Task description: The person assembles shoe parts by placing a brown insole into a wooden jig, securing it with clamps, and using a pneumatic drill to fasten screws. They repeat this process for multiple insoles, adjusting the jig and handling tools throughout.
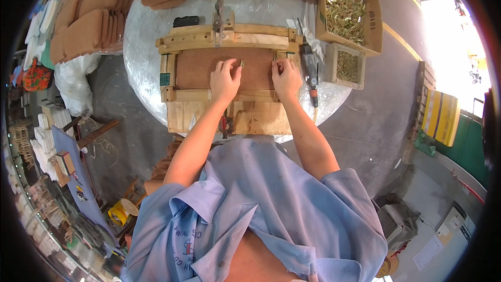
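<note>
A brown panel [201, 68] lies inside a wooden frame jig [195, 95]. My left hand [224, 81] is over the middle of the panel, its thumb and fingers pinched at a small brass-coloured metal piece [242, 63]. Toward the panel's right edge, my right hand [287, 78] is closed in a pinch on another small brass-coloured piece [275, 57], partly covered by the fingertips. A toggle clamp [218, 21] with a yellowish handle stands at the jig's far side. Another clamp, with red on it [225, 125], sits at the near side.
A power screwdriver [310, 65] lies right of the jig. Beyond it stand a cardboard box [371, 21] and a smaller wooden box [334, 68], both holding many small brass-coloured pieces. Stacked brown panels [91, 28] fill the far left. A black case [186, 21] lies behind the jig.
</note>
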Tool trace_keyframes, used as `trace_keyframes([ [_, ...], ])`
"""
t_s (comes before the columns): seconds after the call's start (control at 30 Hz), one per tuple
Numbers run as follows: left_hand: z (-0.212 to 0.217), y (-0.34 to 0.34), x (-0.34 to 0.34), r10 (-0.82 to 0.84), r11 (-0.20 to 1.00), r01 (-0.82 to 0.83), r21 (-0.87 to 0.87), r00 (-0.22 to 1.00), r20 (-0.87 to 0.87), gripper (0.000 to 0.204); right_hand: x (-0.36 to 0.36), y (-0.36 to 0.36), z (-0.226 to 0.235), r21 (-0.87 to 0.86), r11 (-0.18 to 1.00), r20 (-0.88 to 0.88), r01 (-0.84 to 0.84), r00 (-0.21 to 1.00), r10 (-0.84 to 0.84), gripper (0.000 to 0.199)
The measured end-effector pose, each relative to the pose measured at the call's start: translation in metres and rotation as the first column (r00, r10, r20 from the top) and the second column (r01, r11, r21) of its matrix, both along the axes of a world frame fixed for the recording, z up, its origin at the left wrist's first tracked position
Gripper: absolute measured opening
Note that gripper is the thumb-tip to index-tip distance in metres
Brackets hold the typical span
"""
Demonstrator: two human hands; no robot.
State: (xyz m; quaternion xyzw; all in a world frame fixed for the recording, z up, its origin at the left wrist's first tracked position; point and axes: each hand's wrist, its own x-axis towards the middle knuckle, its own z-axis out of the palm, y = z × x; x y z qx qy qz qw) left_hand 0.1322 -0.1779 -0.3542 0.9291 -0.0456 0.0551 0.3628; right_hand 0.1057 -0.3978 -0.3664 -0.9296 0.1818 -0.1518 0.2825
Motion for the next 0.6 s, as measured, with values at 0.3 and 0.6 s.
trace_keyframes([
  [0.3,0.015,-0.009,0.022,0.016,0.994,0.000,0.106,0.989,-0.147,0.018,0.012,0.006,0.005,-0.016,0.998,-0.070,0.060,0.996,-0.061,0.013],
  [0.6,-0.006,0.096,0.056,0.316,0.897,-0.410,-0.162,0.854,-0.413,0.030,0.013,0.006,0.011,0.020,0.997,-0.117,0.077,0.990,-0.075,0.017],
])
